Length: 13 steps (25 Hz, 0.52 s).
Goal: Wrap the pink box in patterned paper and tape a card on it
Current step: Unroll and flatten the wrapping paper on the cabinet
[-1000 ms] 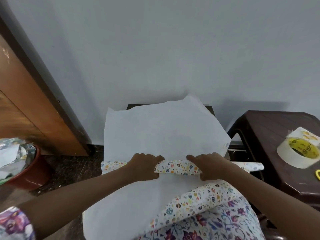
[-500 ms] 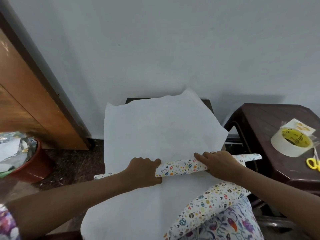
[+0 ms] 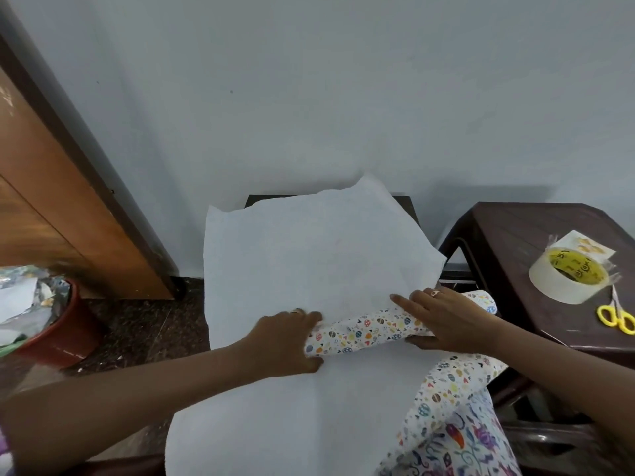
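left hand fingers curled round the patterned paper roll; right hand clamps it, thumb beneath, likely to stop the unrolled sheet curling back.

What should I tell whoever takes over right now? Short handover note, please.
Left hand: grips the left end of the rolled patterned paper.
Right hand: holds the roll's right part, fingers over, thumb under.
The unrolled sheet lies white side up on the stool. Tape roll, card and scissors sit on the brown side table. Pink box: not in view.
Done: paper partly spread.
Left: wrap the box, tape on the card.
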{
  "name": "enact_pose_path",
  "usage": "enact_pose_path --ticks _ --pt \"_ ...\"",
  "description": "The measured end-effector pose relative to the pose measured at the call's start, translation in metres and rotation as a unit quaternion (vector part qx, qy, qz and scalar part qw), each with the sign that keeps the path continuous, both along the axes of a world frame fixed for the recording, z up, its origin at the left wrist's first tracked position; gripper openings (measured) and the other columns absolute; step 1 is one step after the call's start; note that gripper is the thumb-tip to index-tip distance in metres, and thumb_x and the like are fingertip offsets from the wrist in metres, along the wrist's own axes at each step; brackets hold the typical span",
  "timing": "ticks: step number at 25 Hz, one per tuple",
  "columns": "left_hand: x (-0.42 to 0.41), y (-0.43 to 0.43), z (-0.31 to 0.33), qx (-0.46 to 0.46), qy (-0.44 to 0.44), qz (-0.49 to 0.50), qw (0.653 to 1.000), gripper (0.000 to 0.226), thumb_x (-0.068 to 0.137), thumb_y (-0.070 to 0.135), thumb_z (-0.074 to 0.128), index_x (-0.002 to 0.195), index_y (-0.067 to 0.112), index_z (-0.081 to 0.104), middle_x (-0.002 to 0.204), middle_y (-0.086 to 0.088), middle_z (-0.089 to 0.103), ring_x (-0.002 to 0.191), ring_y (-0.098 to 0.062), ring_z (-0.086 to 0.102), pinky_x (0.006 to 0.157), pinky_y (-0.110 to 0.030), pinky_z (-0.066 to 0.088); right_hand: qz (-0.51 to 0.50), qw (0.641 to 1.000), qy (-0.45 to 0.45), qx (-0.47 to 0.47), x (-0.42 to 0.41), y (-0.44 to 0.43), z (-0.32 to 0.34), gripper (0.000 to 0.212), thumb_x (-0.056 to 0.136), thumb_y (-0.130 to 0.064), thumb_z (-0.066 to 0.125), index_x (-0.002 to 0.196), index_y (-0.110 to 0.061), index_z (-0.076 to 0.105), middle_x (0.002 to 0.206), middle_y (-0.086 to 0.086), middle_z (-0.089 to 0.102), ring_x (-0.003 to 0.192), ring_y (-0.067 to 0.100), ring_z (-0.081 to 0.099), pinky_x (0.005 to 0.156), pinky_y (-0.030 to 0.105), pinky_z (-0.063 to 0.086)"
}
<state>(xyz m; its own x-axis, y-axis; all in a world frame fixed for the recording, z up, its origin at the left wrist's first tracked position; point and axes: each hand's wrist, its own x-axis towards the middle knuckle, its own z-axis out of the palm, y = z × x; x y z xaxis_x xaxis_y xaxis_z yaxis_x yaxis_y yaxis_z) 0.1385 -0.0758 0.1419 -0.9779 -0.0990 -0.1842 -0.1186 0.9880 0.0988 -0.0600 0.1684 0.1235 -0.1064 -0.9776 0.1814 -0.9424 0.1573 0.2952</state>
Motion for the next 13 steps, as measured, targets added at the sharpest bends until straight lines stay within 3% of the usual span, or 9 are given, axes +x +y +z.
enact_pose_path --ticks 3,5,7,9,11,13 --pt "-0.022 0.033 -0.002 -0.052 0.022 -0.076 0.995 0.07 0.084 0.041 0.052 0.144 0.022 0.02 0.123 -0.005 0.052 0.104 -0.029 0.058 0.079 -0.034 0.046 0.022 0.999 0.013 0.034 0.014 -0.02 0.008 0.065 0.068 -0.058 0.066 0.118 -0.02 0.049 0.082 -0.002 0.064 0.051 0.011 0.061 0.039 0.023 0.043" --pt "-0.035 0.045 -0.004 -0.08 0.048 -0.091 0.992 0.061 0.089 0.03 0.048 0.143 0.015 0.022 0.117 -0.009 0.056 0.096 -0.032 0.061 0.069 -0.033 0.043 0.018 0.998 0.016 0.065 0.021 -0.03 0.005 0.069 0.068 -0.057 0.07 0.119 -0.019 0.045 0.079 -0.002 0.065 0.048 0.013 0.06 0.035 0.023 0.038" --pt "-0.04 0.045 -0.006 -0.091 0.05 -0.094 0.99 0.049 0.092 0.019 0.042 0.139 0.013 0.029 0.113 -0.01 0.058 0.092 -0.034 0.062 0.065 -0.033 0.038 0.02 0.998 0.031 0.054 0.02 -0.031 -0.001 0.074 0.061 -0.053 0.077 0.117 -0.018 0.043 0.063 -0.004 0.06 0.038 0.013 0.054 0.033 0.021 0.032" --pt "-0.033 0.036 -0.007 -0.085 0.038 -0.081 0.992 0.047 0.091 0.013 0.039 0.137 0.016 0.031 0.113 -0.008 0.059 0.093 -0.034 0.061 0.066 -0.034 0.039 0.029 0.997 0.056 0.04 0.013 -0.024 -0.006 0.078 0.055 -0.043 0.084 0.116 -0.017 0.043 0.059 -0.004 0.058 0.038 0.014 0.053 0.036 0.023 0.036" --pt "-0.021 0.022 -0.007 -0.054 0.022 -0.052 0.997 0.055 0.089 0.015 0.041 0.141 0.022 0.027 0.117 -0.005 0.056 0.099 -0.031 0.06 0.074 -0.034 0.044 0.03 0.996 0.067 0.047 0.004 -0.012 -0.008 0.08 0.059 -0.037 0.081 0.125 -0.015 0.041 0.073 0.0 0.063 0.049 0.016 0.057 0.046 0.027 0.043" --pt "-0.008 0.012 -0.004 -0.002 0.007 -0.02 1.0 0.063 0.087 0.025 0.045 0.144 0.028 0.019 0.115 -0.002 0.056 0.102 -0.027 0.058 0.078 -0.031 0.043 0.025 0.995 0.035 0.087 0.002 0.0 -0.007 0.079 0.074 -0.05 0.065 0.14 -0.022 0.031 0.105 0.004 0.063 0.077 0.018 0.065 0.064 0.033 0.05"
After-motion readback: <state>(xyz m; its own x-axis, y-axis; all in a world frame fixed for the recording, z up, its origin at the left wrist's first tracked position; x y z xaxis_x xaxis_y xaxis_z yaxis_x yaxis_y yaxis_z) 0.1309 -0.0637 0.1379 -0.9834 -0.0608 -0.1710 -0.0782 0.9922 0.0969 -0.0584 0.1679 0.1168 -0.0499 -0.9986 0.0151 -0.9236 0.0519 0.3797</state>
